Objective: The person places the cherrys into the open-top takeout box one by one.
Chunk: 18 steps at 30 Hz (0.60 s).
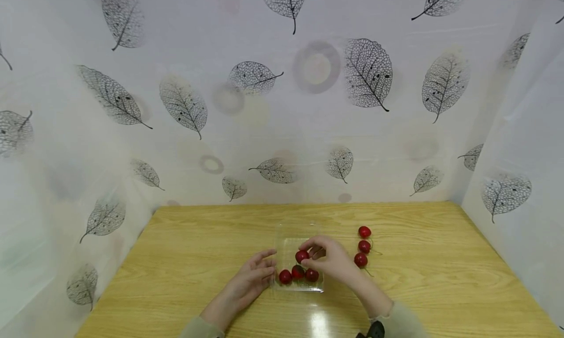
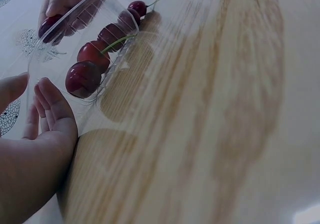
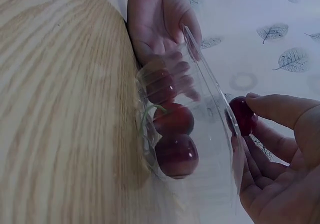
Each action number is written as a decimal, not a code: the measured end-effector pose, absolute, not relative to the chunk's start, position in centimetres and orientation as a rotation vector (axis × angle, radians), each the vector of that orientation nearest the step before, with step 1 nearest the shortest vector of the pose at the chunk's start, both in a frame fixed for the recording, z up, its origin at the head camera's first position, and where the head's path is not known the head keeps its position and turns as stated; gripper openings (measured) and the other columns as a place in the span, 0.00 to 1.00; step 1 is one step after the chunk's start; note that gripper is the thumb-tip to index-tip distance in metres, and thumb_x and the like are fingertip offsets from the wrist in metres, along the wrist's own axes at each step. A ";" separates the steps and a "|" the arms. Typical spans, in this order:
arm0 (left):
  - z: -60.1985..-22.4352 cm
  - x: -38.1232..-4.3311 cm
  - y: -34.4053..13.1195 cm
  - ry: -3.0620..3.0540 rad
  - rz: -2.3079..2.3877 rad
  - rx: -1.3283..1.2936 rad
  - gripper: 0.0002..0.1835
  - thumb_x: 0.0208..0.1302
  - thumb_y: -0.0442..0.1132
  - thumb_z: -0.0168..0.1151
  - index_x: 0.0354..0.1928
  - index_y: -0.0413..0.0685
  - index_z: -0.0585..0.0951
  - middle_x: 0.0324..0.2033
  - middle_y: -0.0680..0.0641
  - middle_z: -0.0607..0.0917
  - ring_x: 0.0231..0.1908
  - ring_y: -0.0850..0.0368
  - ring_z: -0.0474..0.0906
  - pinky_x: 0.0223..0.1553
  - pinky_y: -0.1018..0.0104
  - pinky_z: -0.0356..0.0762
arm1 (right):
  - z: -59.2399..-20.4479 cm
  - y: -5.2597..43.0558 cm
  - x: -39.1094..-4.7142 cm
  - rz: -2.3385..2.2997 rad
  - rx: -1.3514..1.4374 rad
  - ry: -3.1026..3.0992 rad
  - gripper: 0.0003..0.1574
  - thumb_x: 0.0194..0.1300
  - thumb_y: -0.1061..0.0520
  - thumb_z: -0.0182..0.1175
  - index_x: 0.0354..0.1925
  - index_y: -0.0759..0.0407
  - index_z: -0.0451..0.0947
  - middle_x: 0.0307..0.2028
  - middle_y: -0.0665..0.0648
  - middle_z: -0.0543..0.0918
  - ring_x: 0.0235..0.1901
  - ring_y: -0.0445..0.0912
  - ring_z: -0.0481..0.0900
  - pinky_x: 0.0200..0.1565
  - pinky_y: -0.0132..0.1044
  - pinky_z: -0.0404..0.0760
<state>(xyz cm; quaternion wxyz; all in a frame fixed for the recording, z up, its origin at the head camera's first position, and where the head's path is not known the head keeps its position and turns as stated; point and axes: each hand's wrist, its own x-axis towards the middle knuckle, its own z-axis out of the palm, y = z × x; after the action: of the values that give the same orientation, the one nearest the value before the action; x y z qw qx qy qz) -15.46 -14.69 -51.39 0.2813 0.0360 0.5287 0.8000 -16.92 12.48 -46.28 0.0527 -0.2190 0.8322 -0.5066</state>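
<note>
A clear plastic box (image 1: 299, 290) sits on the table with three cherries in a row along its near side; the middle cherry (image 3: 173, 120) has a green stem. Above the box, my right hand (image 1: 328, 259) pinches another cherry (image 3: 243, 116) between thumb and fingers, level with the rim in the right wrist view. My left hand (image 1: 251, 281) is at the box's left side, its fingers loosely extended along the wall and the thumb (image 2: 12, 89) apart from them. Through the clear wall, the right wrist view shows the left fingers partly behind the cherries.
Right of the box, three loose cherries (image 1: 364, 246) lie in a line on the wooden table (image 1: 198, 240), some with stems. A pale leaf-patterned sheet (image 1: 282, 132) hangs behind the table and along both sides.
</note>
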 end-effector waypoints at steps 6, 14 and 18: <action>-51.4 -15.4 -14.6 1.429 2.133 0.086 0.36 0.77 0.30 0.56 0.81 0.37 0.54 0.53 0.53 0.77 0.49 0.64 0.74 0.54 0.72 0.77 | -46.5 11.4 -16.7 -1.535 -0.693 2.524 0.17 0.64 0.59 0.75 0.50 0.64 0.86 0.45 0.59 0.86 0.41 0.41 0.83 0.46 0.28 0.85; -51.4 -15.4 -14.6 1.447 2.127 0.097 0.36 0.76 0.30 0.56 0.80 0.37 0.54 0.53 0.54 0.77 0.50 0.64 0.74 0.55 0.72 0.77 | -46.7 10.0 -16.6 -1.456 -0.703 2.575 0.15 0.62 0.60 0.76 0.48 0.60 0.87 0.44 0.57 0.87 0.40 0.44 0.86 0.44 0.29 0.85; -51.4 -15.4 -14.6 1.447 2.129 0.103 0.36 0.76 0.30 0.56 0.80 0.36 0.54 0.52 0.53 0.77 0.50 0.64 0.74 0.54 0.72 0.77 | -46.9 9.8 -16.5 -1.431 -0.722 2.599 0.15 0.62 0.61 0.76 0.48 0.59 0.87 0.45 0.57 0.88 0.41 0.48 0.87 0.43 0.30 0.85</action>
<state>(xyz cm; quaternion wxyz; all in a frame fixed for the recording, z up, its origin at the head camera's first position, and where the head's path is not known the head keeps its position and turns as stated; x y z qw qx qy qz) -15.40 -14.61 -51.36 0.2791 0.0385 0.5394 0.7935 -16.47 9.75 -46.88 0.0438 -0.2363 0.8504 -0.4681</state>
